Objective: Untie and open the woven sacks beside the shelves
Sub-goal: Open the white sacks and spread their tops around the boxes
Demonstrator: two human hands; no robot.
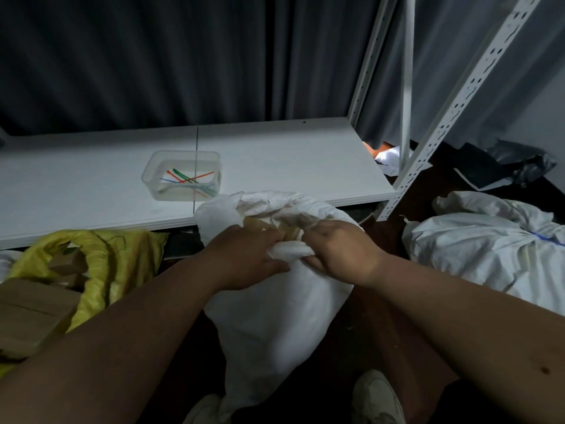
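left grip (244, 255) curled, pinching | right grip (337, 250) curled, pinching

Dim indoor light, deep shadows below, soft focus throughout, wide-angle bending at edges

— What sits on the white shelf board (275, 160)?
— A clear plastic tub (182, 175) holding coloured cable ties (189, 179).
— And on the dark floor (422, 215)?
— A white woven sack (275, 316), a yellow sack (101, 261) at left, another white tied sack (483, 246) at right.
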